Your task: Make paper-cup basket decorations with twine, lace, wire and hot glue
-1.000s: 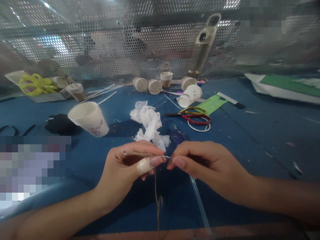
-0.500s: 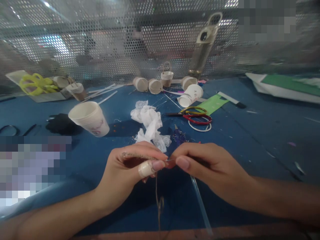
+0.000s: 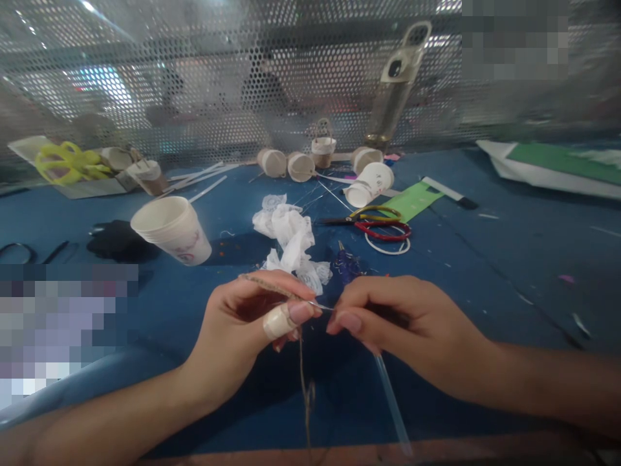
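My left hand, with a bandage around its thumb, pinches a thin wire wrapped in brown twine. A loose tail of twine with a small loop hangs below it. Between the hands runs a short bare silvery length of the wire. The fingertips of my right hand are pinched at that bare end. Behind my right hand lies a dark blue glue gun, partly hidden. A clear glue stick shows below the same hand.
Crumpled white lace lies ahead of my hands. Scissors with red and yellow handles rest beside a green sheet. Stacked paper cups lean at left. Several small twine-wrapped cups and a bottle stand along the mesh wall.
My hands have drawn slightly apart, and more bare wire shows between them. The twine-wrapped part has tilted, its left end rising above my left hand.
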A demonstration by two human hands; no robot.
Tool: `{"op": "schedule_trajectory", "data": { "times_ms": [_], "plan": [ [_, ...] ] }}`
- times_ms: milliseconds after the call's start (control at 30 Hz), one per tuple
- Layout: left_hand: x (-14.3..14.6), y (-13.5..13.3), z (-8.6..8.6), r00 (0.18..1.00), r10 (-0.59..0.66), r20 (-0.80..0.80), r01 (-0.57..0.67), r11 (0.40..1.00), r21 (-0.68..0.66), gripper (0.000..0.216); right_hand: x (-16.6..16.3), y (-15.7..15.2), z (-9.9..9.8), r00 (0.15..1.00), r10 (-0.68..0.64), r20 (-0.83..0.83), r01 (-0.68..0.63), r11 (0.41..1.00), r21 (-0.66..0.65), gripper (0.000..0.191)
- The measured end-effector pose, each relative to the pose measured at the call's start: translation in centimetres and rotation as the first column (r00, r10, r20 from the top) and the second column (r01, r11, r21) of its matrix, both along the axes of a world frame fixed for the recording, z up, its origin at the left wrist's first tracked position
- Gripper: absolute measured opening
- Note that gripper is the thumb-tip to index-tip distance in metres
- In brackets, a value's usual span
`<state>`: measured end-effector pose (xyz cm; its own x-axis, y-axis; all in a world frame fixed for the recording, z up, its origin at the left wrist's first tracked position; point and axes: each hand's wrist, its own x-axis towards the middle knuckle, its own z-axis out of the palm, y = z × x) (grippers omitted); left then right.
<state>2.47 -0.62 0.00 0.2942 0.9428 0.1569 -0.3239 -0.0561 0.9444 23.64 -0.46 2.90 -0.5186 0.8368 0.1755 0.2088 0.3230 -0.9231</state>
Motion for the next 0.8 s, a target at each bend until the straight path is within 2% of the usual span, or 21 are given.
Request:
{"op": "schedule_trajectory", "data": {
  "times_ms": [200, 433, 567, 700, 800],
  "plan": [
    [-0.18, -0.05, 0.01, 0.998, 0.006, -0.056, -0.006, 1.000, 0.000, 0.012, 0.11, 0.10, -0.22, 1.000, 0.000, 0.008, 0.000, 1.000, 0.016, 0.024],
    [-0.13, -0.49, 0.37, 0.996, 0.032, -0.079, -0.027, 0.997, 0.070, 0.014, 0.10, 0.09, -0.28, 1.000, 0.003, -0.007, -0.002, 0.999, 0.036, 0.025],
    [-0.16, -0.55, 0.21, 0.995, 0.062, -0.077, -0.057, 0.996, 0.065, 0.013, 0.15, -0.14, -0.25, 1.000, -0.002, -0.006, 0.003, 0.995, 0.102, 0.023],
    [-0.10, -0.44, 0.29, 0.998, 0.017, -0.063, -0.013, 0.998, 0.057, 0.012, 0.21, -0.28, 0.00, 1.000, -0.015, 0.019, 0.011, 0.985, 0.175, 0.022],
    [-0.09, -0.45, 0.51, 0.999, -0.014, -0.052, 0.017, 0.998, 0.057, 0.013, 0.16, -0.11, 0.18, 0.999, -0.018, 0.031, 0.015, 0.995, 0.103, 0.017]
  ]
}}
